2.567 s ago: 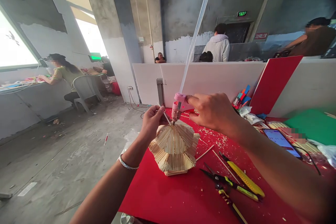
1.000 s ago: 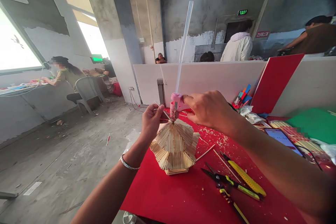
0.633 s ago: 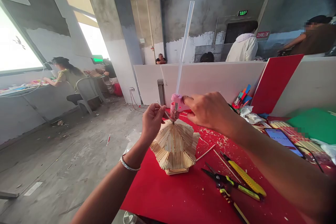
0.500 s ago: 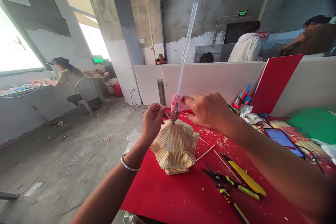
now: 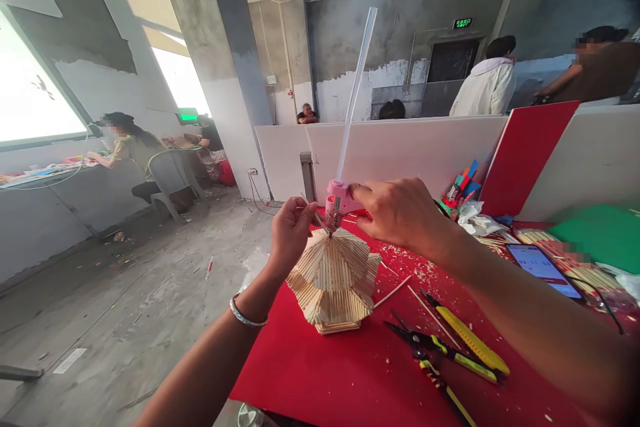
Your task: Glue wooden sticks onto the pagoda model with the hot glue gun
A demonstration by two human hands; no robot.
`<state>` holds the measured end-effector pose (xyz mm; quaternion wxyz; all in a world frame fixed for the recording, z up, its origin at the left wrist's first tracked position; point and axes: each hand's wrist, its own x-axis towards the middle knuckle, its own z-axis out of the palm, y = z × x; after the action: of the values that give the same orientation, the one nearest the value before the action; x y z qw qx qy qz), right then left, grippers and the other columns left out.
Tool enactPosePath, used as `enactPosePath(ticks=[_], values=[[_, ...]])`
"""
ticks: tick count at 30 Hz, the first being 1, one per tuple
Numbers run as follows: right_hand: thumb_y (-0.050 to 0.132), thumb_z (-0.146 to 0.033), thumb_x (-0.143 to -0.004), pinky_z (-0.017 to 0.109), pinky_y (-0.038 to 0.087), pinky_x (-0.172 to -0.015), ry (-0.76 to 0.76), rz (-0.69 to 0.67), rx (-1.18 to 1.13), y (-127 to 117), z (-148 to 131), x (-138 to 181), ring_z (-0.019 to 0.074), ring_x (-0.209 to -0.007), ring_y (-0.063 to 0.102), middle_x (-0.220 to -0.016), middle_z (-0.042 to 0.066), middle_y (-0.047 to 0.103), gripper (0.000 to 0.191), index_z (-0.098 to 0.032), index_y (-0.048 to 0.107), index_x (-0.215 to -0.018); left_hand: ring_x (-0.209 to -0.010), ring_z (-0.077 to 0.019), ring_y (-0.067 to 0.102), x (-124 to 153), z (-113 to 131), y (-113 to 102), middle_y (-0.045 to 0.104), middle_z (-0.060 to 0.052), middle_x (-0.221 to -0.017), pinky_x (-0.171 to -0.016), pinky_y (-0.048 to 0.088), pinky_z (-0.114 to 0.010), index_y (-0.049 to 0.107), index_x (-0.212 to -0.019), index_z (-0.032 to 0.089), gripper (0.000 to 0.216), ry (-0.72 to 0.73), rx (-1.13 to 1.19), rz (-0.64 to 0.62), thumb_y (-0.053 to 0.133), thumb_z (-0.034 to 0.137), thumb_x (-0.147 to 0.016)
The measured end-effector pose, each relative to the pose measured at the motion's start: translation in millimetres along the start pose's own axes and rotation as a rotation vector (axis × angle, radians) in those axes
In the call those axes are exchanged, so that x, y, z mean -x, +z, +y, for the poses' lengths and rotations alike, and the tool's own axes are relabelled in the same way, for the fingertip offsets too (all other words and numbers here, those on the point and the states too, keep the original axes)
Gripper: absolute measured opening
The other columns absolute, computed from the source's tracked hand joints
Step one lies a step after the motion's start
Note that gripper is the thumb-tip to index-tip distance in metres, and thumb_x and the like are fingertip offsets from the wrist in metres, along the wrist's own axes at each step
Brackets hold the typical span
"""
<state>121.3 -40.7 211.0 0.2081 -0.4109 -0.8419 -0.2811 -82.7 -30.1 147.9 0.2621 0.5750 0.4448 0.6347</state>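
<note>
My right hand (image 5: 395, 213) is closed round a pink hot glue gun (image 5: 338, 200), its nozzle pointing down. A long clear glue stick (image 5: 356, 93) rises out of the gun's back end. Between thumb and fingers of my left hand (image 5: 293, 230), a thin wooden stick (image 5: 320, 220) is pinched close to the nozzle. Directly below stands a tiered roof-like model (image 5: 333, 280) made of many wooden sticks. The nozzle tip is at the model's peak; whether it touches, I cannot tell.
On the red tabletop (image 5: 300, 380) lie pliers (image 5: 440, 350), a yellow utility knife (image 5: 473, 340), loose sticks and shavings. A phone (image 5: 543, 270) and bundled sticks (image 5: 580, 260) lie at the right. White panels (image 5: 400, 147) stand behind the table. Other people are in the background.
Both hands, the glue gun and the model hold almost the same position. In the background, a person in a white top has shifted to the right.
</note>
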Motion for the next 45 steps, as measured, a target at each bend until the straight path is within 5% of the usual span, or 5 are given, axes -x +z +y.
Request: enactPosePath(ticks=[26,45], values=[[0.051,-0.033,-0.082,0.032,0.012,-0.055,0.089,0.031,-0.001,7,4,8,0.0139,-0.059,0.054,-0.086,0.004,0.070,0.035,-0.026,0.061,-0.116,-0.056,-0.0120,0.061,1,3,4,0.064,0.002,-0.060,-0.045,0.043,-0.020,0.053,-0.071,0.022,0.019,0.067,-0.110,-0.080,0.064,0.032,-0.083],[0.054,-0.036,-0.081,0.031,0.018,-0.055,0.202,0.067,-0.121,18,2,19,0.0172,-0.074,0.062,-0.091,0.001,0.072,0.044,-0.030,0.059,-0.124,-0.064,-0.0139,0.058,-6,8,-9,0.062,-0.002,-0.068,-0.048,0.043,-0.021,0.059,-0.076,0.021,0.017,0.141,-0.241,-0.303,0.053,0.031,-0.090]])
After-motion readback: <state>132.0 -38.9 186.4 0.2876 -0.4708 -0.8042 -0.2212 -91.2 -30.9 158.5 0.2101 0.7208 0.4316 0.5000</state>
